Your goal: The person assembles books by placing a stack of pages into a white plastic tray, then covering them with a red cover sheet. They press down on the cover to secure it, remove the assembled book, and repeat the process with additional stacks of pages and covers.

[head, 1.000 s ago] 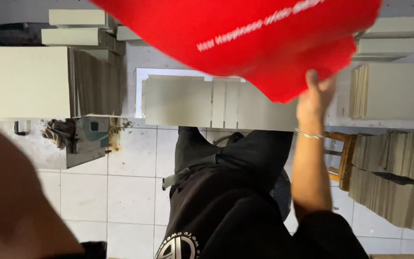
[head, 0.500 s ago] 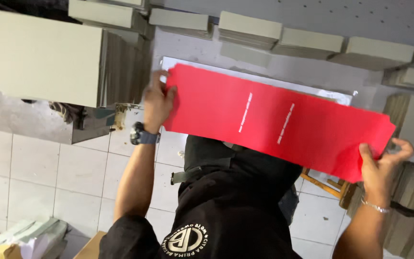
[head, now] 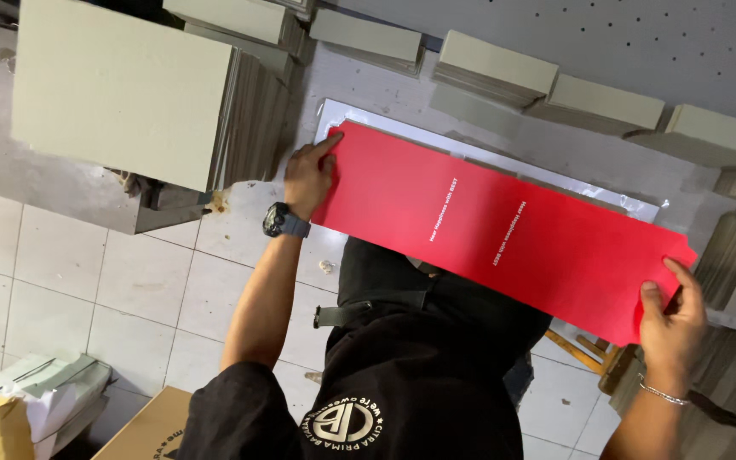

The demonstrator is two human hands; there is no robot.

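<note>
Black short-sleeved shirt (head: 419,375), marked with a round white emblem at the chest. Dark wristwatch (head: 283,221) with a black strap, worn on the left wrist. Thin silver bracelet (head: 663,393), worn on the right wrist.

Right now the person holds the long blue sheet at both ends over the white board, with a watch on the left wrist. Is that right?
Not quite: the sheet is red, not blue. The head view shows the left hand and right hand holding its two ends over the white board, with a dark watch on the left wrist.
</note>
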